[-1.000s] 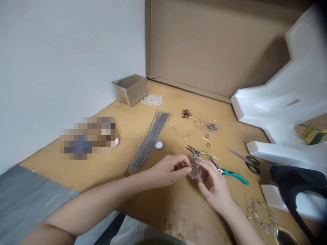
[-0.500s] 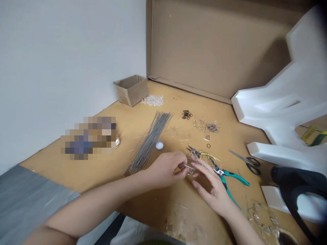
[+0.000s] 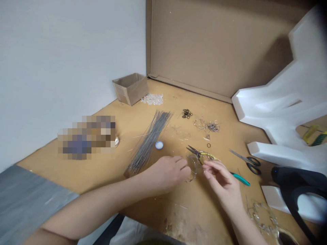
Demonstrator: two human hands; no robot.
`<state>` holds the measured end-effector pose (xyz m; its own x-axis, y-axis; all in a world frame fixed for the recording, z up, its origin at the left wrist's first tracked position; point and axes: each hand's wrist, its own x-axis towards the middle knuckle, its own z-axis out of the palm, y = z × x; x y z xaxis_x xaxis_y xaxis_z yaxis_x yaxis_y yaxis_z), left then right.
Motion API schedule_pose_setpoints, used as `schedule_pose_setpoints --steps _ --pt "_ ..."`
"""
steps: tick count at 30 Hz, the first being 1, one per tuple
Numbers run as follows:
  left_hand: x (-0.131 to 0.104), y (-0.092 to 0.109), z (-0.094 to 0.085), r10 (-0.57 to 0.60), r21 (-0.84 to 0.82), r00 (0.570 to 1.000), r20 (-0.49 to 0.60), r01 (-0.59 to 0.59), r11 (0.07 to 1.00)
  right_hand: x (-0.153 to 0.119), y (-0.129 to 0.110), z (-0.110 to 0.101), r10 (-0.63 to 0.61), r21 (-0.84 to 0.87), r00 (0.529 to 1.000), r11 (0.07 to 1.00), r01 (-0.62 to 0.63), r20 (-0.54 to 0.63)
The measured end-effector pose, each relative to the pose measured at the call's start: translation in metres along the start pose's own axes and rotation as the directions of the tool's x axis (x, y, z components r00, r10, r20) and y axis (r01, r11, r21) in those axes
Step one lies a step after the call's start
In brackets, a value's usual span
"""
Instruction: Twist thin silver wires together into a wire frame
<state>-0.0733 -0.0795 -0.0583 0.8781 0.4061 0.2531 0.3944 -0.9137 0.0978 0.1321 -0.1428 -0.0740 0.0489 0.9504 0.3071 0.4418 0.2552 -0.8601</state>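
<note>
My left hand [image 3: 170,173] is closed, its fingers bent over one edge of a thin wire loop with small clear beads [image 3: 194,170]. To its right, my right hand [image 3: 222,180] has thumb and forefinger pinched together beside the loop; what lies between the tips is too small to make out. Behind the right hand lie pliers, with dark jaws [image 3: 195,151] showing and one green handle [image 3: 240,179] sticking out. A bundle of straight grey wires [image 3: 152,139] lies left of the loop, next to a small blue-rimmed white dish [image 3: 159,145].
A cardboard box [image 3: 131,90] stands at the back by clear beads [image 3: 153,99]. Black rings [image 3: 187,114] and tangled wire pieces [image 3: 213,127] lie mid-table. Scissors [image 3: 249,161], white foam [image 3: 276,98] and another beaded wire piece [image 3: 263,217] are at the right.
My right hand has moved right, away from my left hand, and its fingers have drawn together. The left hand has turned knuckles up. More of the loop and plier jaws shows.
</note>
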Motion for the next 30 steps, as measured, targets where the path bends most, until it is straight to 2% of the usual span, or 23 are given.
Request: schedule_pose_setpoints --steps 3,6,10,13,16,23,30 --pt "-0.002 0.006 0.0 0.081 0.01 0.997 0.004 -0.081 0.997 -0.001 -0.003 0.002 -0.069 -0.059 0.993 0.995 0.076 0.099" --pt "-0.003 0.01 -0.001 0.146 0.007 0.989 0.001 -0.146 0.989 -0.001 -0.005 0.002 -0.167 -0.179 0.979 0.966 0.185 0.114" --pt "-0.004 0.012 -0.003 0.173 0.004 0.985 -0.007 -0.173 0.985 -0.001 -0.006 0.0 -0.35 -0.369 0.931 0.855 0.363 0.105" --pt "-0.004 0.013 -0.004 0.189 0.001 0.981 -0.038 -0.189 0.982 -0.002 -0.01 -0.001 -0.409 -0.452 0.9 0.781 0.431 0.152" --pt "-0.004 0.012 -0.004 0.22 0.004 0.971 -0.093 -0.221 0.975 -0.002 -0.013 0.0 -0.37 -0.377 0.895 0.815 0.441 0.248" --pt "0.0 0.008 -0.003 0.207 -0.1 0.974 -0.089 -0.216 0.971 -0.001 -0.02 -0.001 -0.218 -0.14 0.906 0.949 0.284 0.363" --pt "0.001 0.008 -0.001 0.197 -0.133 0.974 -0.109 -0.21 0.969 0.0 -0.024 -0.002 -0.157 -0.165 0.915 0.959 0.232 0.372"
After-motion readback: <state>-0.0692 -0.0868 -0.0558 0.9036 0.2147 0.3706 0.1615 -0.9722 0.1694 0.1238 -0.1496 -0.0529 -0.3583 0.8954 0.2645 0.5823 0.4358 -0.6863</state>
